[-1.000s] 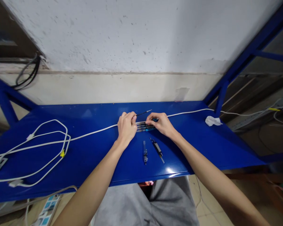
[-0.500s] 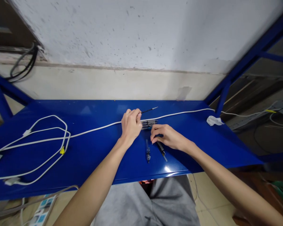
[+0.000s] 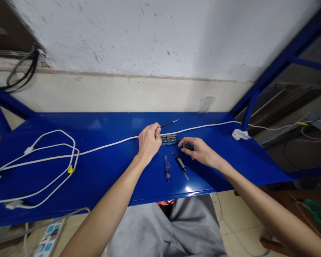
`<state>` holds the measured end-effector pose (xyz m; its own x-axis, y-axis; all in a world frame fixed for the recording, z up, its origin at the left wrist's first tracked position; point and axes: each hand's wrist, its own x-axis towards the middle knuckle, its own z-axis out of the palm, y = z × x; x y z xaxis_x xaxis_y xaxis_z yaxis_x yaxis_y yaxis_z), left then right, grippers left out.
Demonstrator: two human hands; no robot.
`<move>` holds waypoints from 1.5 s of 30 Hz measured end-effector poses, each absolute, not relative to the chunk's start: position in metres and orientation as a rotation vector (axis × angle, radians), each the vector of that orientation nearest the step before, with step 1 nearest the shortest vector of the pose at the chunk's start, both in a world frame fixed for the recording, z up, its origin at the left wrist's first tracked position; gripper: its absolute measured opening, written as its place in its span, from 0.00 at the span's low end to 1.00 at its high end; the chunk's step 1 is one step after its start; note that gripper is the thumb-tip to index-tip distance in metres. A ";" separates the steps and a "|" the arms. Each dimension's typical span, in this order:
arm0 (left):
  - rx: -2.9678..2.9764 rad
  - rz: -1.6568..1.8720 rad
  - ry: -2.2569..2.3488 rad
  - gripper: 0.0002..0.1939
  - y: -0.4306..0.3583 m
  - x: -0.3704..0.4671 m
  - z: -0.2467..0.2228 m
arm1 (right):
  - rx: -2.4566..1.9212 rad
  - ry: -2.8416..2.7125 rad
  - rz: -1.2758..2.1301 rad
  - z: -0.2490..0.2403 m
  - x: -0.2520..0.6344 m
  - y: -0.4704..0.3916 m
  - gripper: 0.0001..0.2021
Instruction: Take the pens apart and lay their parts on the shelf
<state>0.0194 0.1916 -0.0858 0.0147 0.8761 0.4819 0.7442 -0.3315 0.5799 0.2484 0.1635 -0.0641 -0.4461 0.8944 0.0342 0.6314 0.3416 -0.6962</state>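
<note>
My left hand (image 3: 149, 142) is closed, pinching a thin dark pen refill (image 3: 169, 124) whose pale tip points to the right. Beside that hand, a row of pens (image 3: 171, 137) lies on the blue table (image 3: 109, 171), partly covered by my fingers; a light blue part shows at its near side. My right hand (image 3: 196, 150) hovers at the right end of the row, thumb and fingers apart and curved, with blue showing in the gap between them. Below it lie a slanted dark pen part with a grey grip (image 3: 180, 162) and a clear pen barrel with small pieces (image 3: 167, 168).
A white cable (image 3: 109, 145) runs across the table behind the pens. Looped white cables (image 3: 75, 157) with a yellow tag lie at the left. Crumpled white tissue (image 3: 240, 134) sits at the right, near the blue frame post (image 3: 250, 109). A wall stands behind.
My right hand has moved up and to the right, off the slanted pen part, and its fingers have spread. The left hand keeps the refill in nearly the same place.
</note>
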 end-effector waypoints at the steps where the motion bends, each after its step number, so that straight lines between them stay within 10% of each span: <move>1: 2.103 1.214 1.695 0.10 0.191 0.020 -0.086 | -1.376 -2.196 0.871 -0.066 0.250 0.163 0.08; 19: 2.257 1.206 1.636 0.10 0.187 0.023 -0.088 | -1.505 -2.434 0.446 -0.064 0.236 0.161 0.04; 29: 2.355 1.263 1.447 0.10 0.186 0.025 -0.089 | -0.913 -1.669 1.198 -0.037 0.229 0.215 0.22; 45: 2.153 0.809 1.744 0.02 0.185 0.019 -0.067 | -0.842 -1.498 1.363 -0.057 0.233 0.227 0.16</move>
